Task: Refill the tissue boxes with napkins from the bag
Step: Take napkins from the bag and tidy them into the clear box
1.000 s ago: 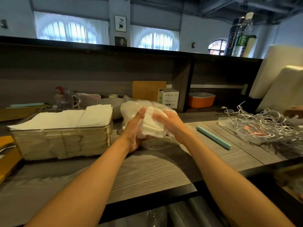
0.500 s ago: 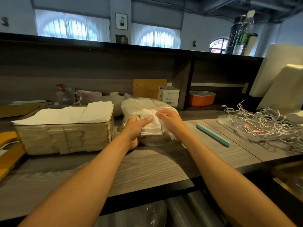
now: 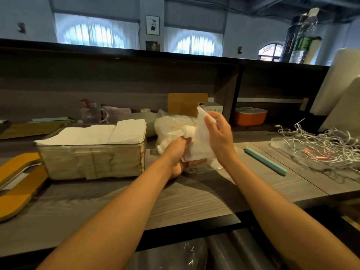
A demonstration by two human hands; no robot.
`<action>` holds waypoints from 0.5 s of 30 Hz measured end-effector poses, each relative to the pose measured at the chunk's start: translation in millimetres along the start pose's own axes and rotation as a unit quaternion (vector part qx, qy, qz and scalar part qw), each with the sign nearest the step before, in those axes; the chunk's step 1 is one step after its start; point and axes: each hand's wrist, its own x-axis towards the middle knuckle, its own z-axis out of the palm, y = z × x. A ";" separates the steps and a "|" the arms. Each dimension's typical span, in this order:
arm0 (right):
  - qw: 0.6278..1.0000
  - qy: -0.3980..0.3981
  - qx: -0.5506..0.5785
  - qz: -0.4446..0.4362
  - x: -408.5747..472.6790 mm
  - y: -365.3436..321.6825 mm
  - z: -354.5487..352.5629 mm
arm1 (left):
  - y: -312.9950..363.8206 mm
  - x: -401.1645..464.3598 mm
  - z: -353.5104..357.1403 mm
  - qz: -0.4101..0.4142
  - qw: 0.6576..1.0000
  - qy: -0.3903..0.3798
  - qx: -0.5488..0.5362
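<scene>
A grey wood-grain counter (image 3: 194, 201) ran below a dark shelf, with arched windows (image 3: 95, 34) showing beyond. A clear plastic bag (image 3: 171, 127) of white napkins was seen near the middle of the counter, just right of a clear tissue box (image 3: 93, 162) that was filled to its rim with napkins. The lower part of the bag and the napkins in it were gripped by the left hand (image 3: 178, 154). A single napkin (image 3: 201, 137) was pinched at its top edge by the right hand (image 3: 220, 137) and was held upright above the bag. A yellow lid (image 3: 21, 182) lay left of the box. A teal strip (image 3: 266, 160) lay to the right of the hands, and a tangle of white cables (image 3: 321, 145) was seen further right. An orange container (image 3: 250, 116) sat in the shelf recess behind.
</scene>
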 end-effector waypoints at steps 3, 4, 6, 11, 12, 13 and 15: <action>0.998 -0.021 -0.007 0.059 0.1 6.5 4.8 | -2.9 -1.4 1.3 -0.014 0.999 -0.030 -0.005; 0.995 -0.029 0.013 0.092 0.0 8.2 4.8 | -4.3 -1.1 1.3 -0.012 0.999 -0.038 0.005; 0.989 -0.039 0.046 0.137 0.1 11.4 2.9 | -7.3 -2.5 2.4 -0.001 0.998 -0.050 0.037; 0.983 -0.017 0.085 0.161 -0.2 8.9 -1.4 | -13.9 1.0 2.2 0.038 0.992 -0.055 0.105; 0.977 -0.013 0.114 0.180 0.2 9.1 -1.8 | -15.2 2.2 2.5 0.046 0.993 -0.041 0.105; 0.968 -0.008 0.149 0.201 0.3 8.6 -2.5 | -15.9 3.2 2.6 0.051 0.993 -0.026 0.100; 0.958 -0.006 0.190 0.214 1.2 9.0 -4.6 | -16.2 5.3 1.9 0.055 0.994 -0.011 0.092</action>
